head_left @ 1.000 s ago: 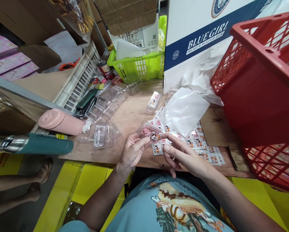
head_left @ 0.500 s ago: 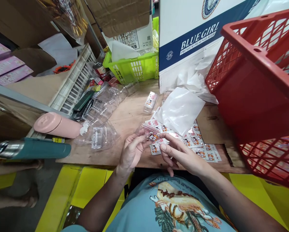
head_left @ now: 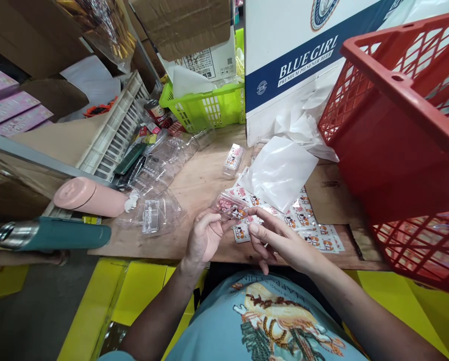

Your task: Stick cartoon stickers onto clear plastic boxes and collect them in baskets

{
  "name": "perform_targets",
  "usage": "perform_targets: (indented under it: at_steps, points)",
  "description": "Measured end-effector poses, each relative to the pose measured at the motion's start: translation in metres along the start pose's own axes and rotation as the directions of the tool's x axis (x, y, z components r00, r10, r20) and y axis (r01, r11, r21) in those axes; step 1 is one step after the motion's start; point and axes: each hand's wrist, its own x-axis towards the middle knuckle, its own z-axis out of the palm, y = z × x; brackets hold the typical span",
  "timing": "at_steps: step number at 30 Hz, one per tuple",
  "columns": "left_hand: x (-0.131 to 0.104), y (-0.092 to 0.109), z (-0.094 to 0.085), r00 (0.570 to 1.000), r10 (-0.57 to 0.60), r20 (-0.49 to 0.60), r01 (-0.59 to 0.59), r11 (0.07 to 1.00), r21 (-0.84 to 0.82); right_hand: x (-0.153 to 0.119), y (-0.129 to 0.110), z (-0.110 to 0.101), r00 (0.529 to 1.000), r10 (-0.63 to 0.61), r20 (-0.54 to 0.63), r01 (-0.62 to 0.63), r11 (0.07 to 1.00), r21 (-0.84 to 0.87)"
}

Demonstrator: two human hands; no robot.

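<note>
A small clear plastic box (head_left: 227, 202) with a pink-lettered cat-and-dog sticker on it lies tilted across the fingers of my left hand (head_left: 205, 235). The left thumb is at its near edge, with the other fingers partly hidden below. My right hand (head_left: 275, 234) grips the box's right end with its fingertips, the lower fingers curled in. Under and behind the hands are sheets of matching stickers (head_left: 303, 219), partly covered by white backing paper (head_left: 282, 170). Farther back on the table stands another stickered clear box (head_left: 234, 159).
Clear plastic boxes (head_left: 160, 213) pile up at left beside a pink bottle (head_left: 92, 196) and a teal bottle (head_left: 59, 233). A red basket (head_left: 378, 150) stands at right. Behind are a green basket (head_left: 209, 108) and a Blue Girl carton (head_left: 295, 65).
My left thumb has slid back off the box's top, so more of the sticker and its lettering shows. My right hand has barely moved.
</note>
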Motion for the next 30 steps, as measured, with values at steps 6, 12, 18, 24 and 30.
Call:
perform_targets:
  at_steps: [6,12,18,24,30]
  points:
    - [0.001,0.0,0.001,1.0,-0.006,0.011,0.006,1.0,0.013,0.0,-0.004,0.003,0.998,0.049,-0.034,-0.05,0.999,-0.022]
    - [0.005,-0.004,0.003,1.0,0.01,-0.024,-0.01,1.0,0.022,0.0,-0.003,0.005,0.998,0.039,-0.047,-0.04,0.999,-0.022]
    - [0.006,-0.006,0.004,0.998,0.054,-0.017,-0.053,0.997,0.062,0.001,-0.002,0.006,0.998,0.022,-0.052,-0.022,1.0,0.007]
    - [0.006,-0.011,0.006,0.993,0.117,-0.034,-0.111,0.982,0.154,0.004,-0.004,0.006,0.992,0.06,-0.113,-0.066,0.996,-0.055]
    - [0.007,-0.021,0.007,0.967,0.243,-0.082,-0.221,0.953,0.209,0.005,0.005,0.009,0.965,-0.121,-0.232,-0.009,0.872,-0.489]
